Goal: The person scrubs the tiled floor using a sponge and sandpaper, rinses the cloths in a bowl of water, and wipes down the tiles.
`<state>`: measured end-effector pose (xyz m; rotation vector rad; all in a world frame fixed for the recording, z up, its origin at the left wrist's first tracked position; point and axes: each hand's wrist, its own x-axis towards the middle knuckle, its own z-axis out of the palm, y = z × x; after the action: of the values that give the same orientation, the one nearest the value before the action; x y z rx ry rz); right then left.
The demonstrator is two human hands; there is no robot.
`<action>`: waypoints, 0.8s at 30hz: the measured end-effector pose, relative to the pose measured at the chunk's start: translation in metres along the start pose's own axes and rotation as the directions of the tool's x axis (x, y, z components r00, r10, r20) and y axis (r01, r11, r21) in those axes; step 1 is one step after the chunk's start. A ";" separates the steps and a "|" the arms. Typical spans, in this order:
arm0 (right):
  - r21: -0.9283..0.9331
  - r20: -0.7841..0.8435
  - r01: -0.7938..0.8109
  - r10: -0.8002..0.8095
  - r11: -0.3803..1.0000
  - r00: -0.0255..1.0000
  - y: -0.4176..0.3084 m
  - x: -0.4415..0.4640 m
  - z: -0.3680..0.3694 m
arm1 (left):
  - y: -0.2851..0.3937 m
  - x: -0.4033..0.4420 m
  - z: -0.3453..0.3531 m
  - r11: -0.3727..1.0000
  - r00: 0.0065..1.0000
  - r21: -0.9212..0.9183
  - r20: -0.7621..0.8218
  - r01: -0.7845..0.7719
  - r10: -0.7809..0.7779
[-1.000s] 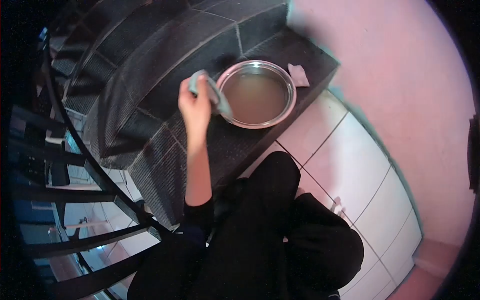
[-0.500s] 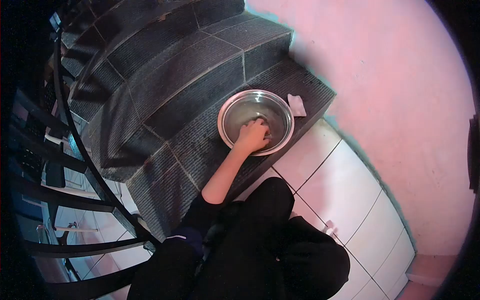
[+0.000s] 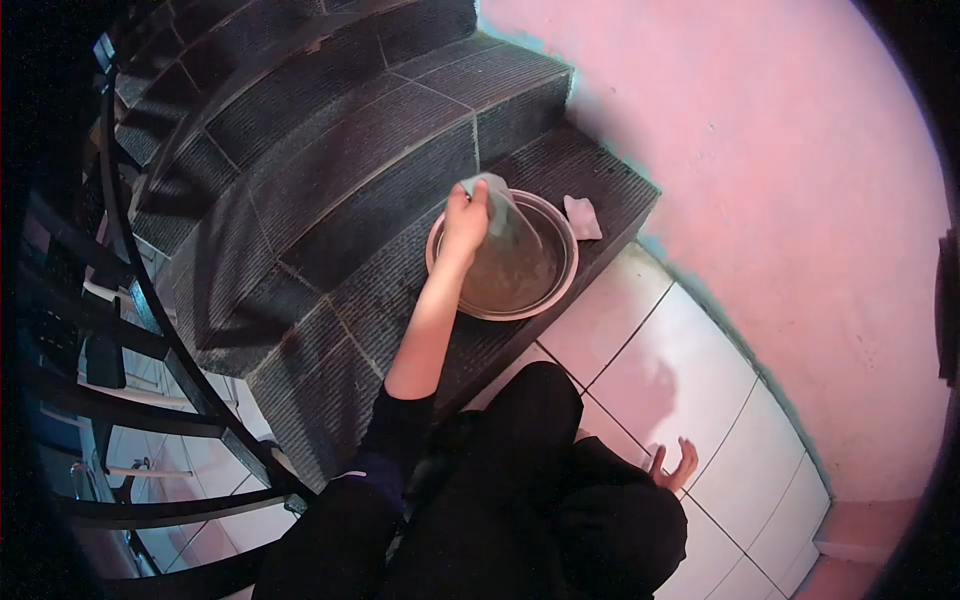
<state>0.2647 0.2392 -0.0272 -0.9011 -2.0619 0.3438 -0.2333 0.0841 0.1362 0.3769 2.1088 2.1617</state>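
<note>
A metal basin (image 3: 545,300) with cloudy water sits on the lowest dark step. Pinched in my left hand (image 3: 466,222), at the basin's upper left rim, is a wet greyish cloth (image 3: 507,222). It hangs down at a slant, its lower end over or in the water; exactly where it ends is hard to make out. My right hand (image 3: 675,466) shows beyond my knee, over the white floor tiles, its fingers apart and holding nothing. Beside the basin, on the same step, lies a small pale pink piece (image 3: 582,218), perhaps folded cloth.
Dark ribbed stairs (image 3: 330,150) curve up to the upper left. A black metal railing (image 3: 180,350) runs along the left side. To the right stands a pink wall (image 3: 720,160), with white floor tiles (image 3: 640,330) below it. My dark-clothed knees fill the lower middle.
My left hand has come up out of the water to the rim, lifting the wet cloth. My right hand, barely visible before, now shows with spread fingers. The view has shifted slightly.
</note>
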 end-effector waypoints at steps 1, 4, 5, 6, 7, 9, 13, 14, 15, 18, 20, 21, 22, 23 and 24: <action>0.091 0.037 -0.050 0.047 0.995 0.998 -0.008 0.016 0.009 | 0.023 -0.006 0.000 1.000 0.999 0.013 -0.041 0.026 -0.025; 0.410 0.241 -0.224 0.131 0.884 0.962 -0.054 0.085 0.045 | 0.053 -0.009 -0.005 0.987 0.994 -0.130 0.056 0.097 -0.091; 0.516 0.343 -0.257 0.078 0.817 0.936 -0.079 0.114 0.059 | 0.061 -0.011 -0.004 0.982 0.992 -0.151 0.073 0.116 -0.106; 0.619 0.443 -0.318 0.015 0.718 0.896 -0.096 0.140 0.082 | 0.069 -0.014 -0.003 0.983 0.992 -0.150 0.076 0.111 -0.100; 0.675 0.552 -0.404 -0.058 0.617 0.832 -0.130 0.171 0.096 | 0.077 -0.018 -0.001 0.970 0.988 -0.202 0.106 0.132 -0.113; 0.640 0.768 -0.732 -0.189 0.232 0.612 -0.207 0.222 0.111 | 0.082 -0.023 0.004 0.956 0.982 -0.254 0.151 0.150 -0.113; 0.336 0.940 -0.902 -0.047 0.271 0.337 -0.288 0.274 0.178 | 0.083 -0.029 0.004 0.909 0.963 -0.365 0.241 0.202 -0.118; 0.338 0.940 -0.900 -0.047 0.274 0.339 -0.298 0.279 0.187 | 0.081 -0.032 0.002 0.890 0.958 -0.400 0.261 0.218 -0.118; 0.216 0.976 -0.936 -0.098 0.276 0.197 -0.304 0.284 0.195 | 0.079 -0.032 0.002 0.868 0.955 -0.432 0.261 0.244 -0.139; -0.001 0.995 -0.984 -0.098 0.179 -0.019 -0.330 0.278 0.197 | 0.068 -0.031 -0.002 0.850 0.953 -0.461 0.270 0.255 -0.139; 0.022 0.968 -0.993 -0.251 0.117 -0.008 -0.335 0.274 0.205 | 0.062 -0.034 -0.005 0.917 0.957 -0.340 0.265 0.210 -0.121; 0.011 0.969 -0.993 -0.246 0.115 -0.017 -0.338 0.271 0.208 | 0.060 -0.036 -0.006 0.968 0.955 -0.200 0.283 0.152 -0.092; 0.070 0.966 -0.994 -0.254 0.089 0.046 -0.340 0.269 0.210 | 0.055 -0.039 -0.006 0.967 0.952 -0.194 0.287 0.163 -0.103; 0.131 0.959 -0.990 -0.259 0.058 0.112 -0.342 0.268 0.214 | 0.050 -0.043 -0.006 0.948 0.965 0.225 0.183 -0.225 0.186; 0.128 0.962 -0.991 -0.251 0.046 0.113 -0.340 0.265 0.221 | 0.046 -0.046 -0.006 0.619 0.852 0.606 0.218 -0.500 0.476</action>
<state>-0.1752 0.2035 0.1738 -0.5873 -1.3478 2.9850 -0.1857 0.0650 0.1768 1.1683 2.9551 1.4676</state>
